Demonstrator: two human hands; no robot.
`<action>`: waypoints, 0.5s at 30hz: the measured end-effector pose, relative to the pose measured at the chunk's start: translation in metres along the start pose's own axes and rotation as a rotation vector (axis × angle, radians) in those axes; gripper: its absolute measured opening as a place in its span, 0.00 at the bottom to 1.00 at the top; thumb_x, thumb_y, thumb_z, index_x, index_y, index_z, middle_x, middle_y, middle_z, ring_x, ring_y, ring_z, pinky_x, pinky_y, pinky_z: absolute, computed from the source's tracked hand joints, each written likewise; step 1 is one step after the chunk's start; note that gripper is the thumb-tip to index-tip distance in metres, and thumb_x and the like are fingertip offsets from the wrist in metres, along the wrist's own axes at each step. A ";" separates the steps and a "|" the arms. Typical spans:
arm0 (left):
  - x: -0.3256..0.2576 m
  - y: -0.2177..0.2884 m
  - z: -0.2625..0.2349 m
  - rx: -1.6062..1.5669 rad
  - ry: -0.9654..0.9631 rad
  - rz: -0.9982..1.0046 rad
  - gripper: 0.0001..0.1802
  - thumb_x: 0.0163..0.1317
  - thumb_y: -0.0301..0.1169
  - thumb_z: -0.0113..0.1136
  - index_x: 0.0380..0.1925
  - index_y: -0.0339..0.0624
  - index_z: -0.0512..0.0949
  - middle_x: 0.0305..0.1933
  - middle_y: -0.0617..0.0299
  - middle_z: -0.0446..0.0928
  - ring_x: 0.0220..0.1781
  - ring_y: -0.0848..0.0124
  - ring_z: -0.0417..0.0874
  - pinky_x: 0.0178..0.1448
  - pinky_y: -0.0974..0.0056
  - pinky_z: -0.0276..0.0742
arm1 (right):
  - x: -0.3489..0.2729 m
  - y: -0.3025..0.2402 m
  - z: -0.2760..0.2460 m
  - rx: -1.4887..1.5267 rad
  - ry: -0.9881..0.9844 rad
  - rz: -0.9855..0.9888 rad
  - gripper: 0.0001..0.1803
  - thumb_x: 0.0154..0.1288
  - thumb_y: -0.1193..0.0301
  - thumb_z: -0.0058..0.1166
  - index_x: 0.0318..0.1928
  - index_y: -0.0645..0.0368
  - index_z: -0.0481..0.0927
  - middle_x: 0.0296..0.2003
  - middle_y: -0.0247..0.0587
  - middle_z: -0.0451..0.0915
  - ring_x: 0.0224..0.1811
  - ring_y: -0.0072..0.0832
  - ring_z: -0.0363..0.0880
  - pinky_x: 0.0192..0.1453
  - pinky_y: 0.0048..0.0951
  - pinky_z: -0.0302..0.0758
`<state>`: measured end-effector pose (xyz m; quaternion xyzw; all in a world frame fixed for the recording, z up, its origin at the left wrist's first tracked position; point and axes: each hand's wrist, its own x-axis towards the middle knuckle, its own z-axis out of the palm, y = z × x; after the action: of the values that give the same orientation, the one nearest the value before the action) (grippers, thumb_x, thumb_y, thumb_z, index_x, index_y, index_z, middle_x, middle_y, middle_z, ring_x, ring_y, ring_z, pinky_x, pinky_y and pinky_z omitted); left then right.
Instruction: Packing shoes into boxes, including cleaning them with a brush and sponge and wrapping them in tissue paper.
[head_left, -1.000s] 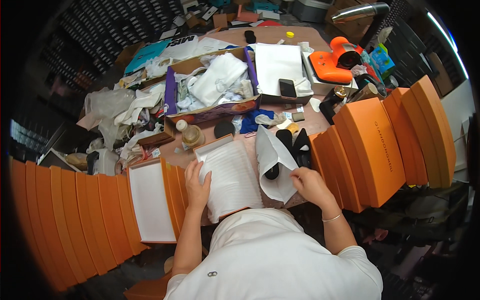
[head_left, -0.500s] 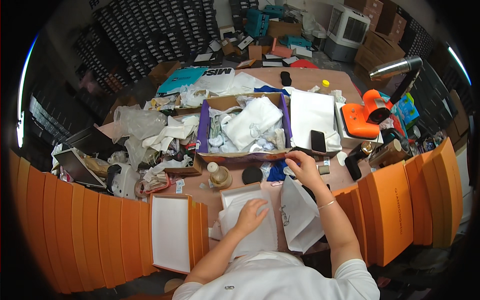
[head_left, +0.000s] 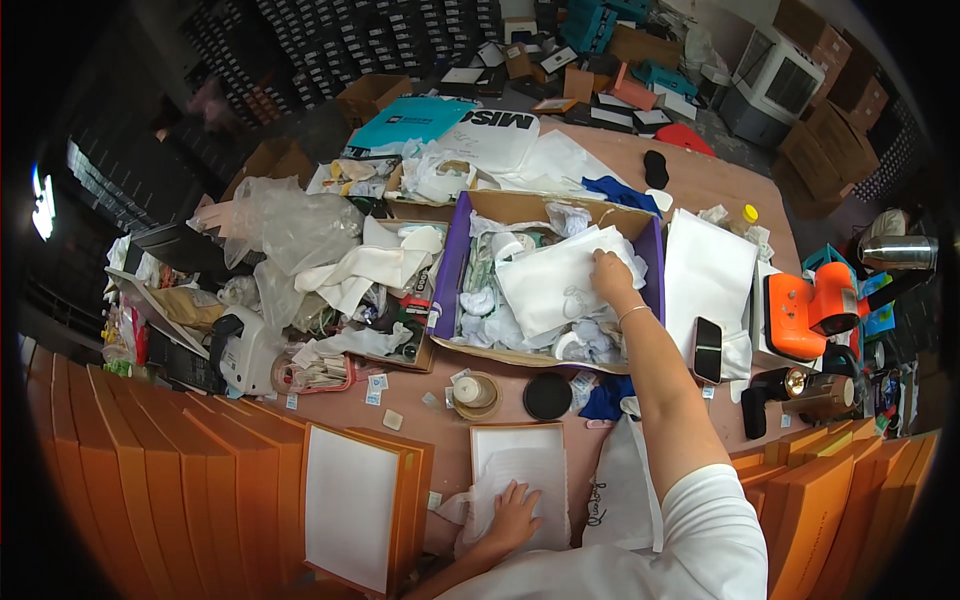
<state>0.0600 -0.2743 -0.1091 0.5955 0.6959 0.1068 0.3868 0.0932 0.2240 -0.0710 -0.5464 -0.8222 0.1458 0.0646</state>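
A: Start with the big things. What anchors it all?

B: The purple-sided carton (head_left: 455,262), open-topped cardboard, mid-table (head_left: 700,180). Rows of stiff orange boxes (head_left: 200,480) stand on edge well below it, nearest the person.

A: And the arms?

B: The right arm stretches out straight into the carton. The right hand (head_left: 610,275) curls palm-down with fingers closed on a soft white cloth bag (head_left: 555,290) lying on the crumpled white wrapping inside. The left arm is bent close to the body.

A: The left hand?

B: The left hand (head_left: 515,512) lies flat and open, fingers spread, gripping nothing, pressing thin white tissue (head_left: 520,470) in an open box directly below the carton.

A: Smaller bits?

B: A black phone (head_left: 707,350) right of the carton; a round black lid (head_left: 548,396) just below its front edge.
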 end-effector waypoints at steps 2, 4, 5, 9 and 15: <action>0.001 0.004 -0.003 0.010 -0.018 -0.014 0.33 0.54 0.40 0.66 0.60 0.46 0.68 0.67 0.45 0.58 0.73 0.42 0.51 0.64 0.28 0.54 | -0.011 0.015 0.027 -0.047 0.073 -0.045 0.10 0.64 0.71 0.44 0.43 0.57 0.77 0.36 0.50 0.80 0.40 0.46 0.82 0.43 0.43 0.78; 0.002 0.003 -0.002 0.012 -0.020 -0.017 0.33 0.54 0.40 0.66 0.60 0.46 0.68 0.67 0.45 0.58 0.73 0.43 0.50 0.64 0.28 0.53 | -0.017 0.012 0.023 -0.030 0.110 -0.054 0.09 0.63 0.70 0.46 0.41 0.56 0.78 0.34 0.49 0.79 0.39 0.46 0.81 0.41 0.43 0.78; 0.002 0.002 -0.001 0.013 -0.023 -0.018 0.34 0.54 0.40 0.66 0.61 0.46 0.68 0.67 0.45 0.58 0.73 0.43 0.50 0.64 0.28 0.53 | -0.022 0.014 0.021 -0.021 0.128 -0.057 0.09 0.63 0.70 0.47 0.40 0.56 0.79 0.34 0.48 0.78 0.38 0.46 0.81 0.40 0.42 0.78; 0.004 -0.001 -0.003 -0.006 -0.029 0.008 0.33 0.55 0.41 0.65 0.61 0.46 0.68 0.68 0.45 0.57 0.73 0.42 0.50 0.63 0.28 0.53 | -0.048 0.012 -0.005 0.113 0.260 -0.088 0.03 0.57 0.74 0.55 0.34 0.55 0.78 0.33 0.44 0.77 0.36 0.45 0.79 0.39 0.42 0.76; 0.003 0.012 -0.033 -0.135 0.024 0.097 0.29 0.58 0.39 0.64 0.59 0.42 0.70 0.63 0.45 0.65 0.67 0.45 0.64 0.62 0.40 0.64 | -0.129 -0.018 -0.096 0.470 0.664 -0.312 0.07 0.52 0.79 0.61 0.32 0.59 0.78 0.45 0.47 0.73 0.40 0.41 0.76 0.43 0.36 0.75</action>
<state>0.0471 -0.2581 -0.0811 0.5997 0.6623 0.1791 0.4119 0.1540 0.1156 0.0319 -0.4031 -0.7742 0.1337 0.4694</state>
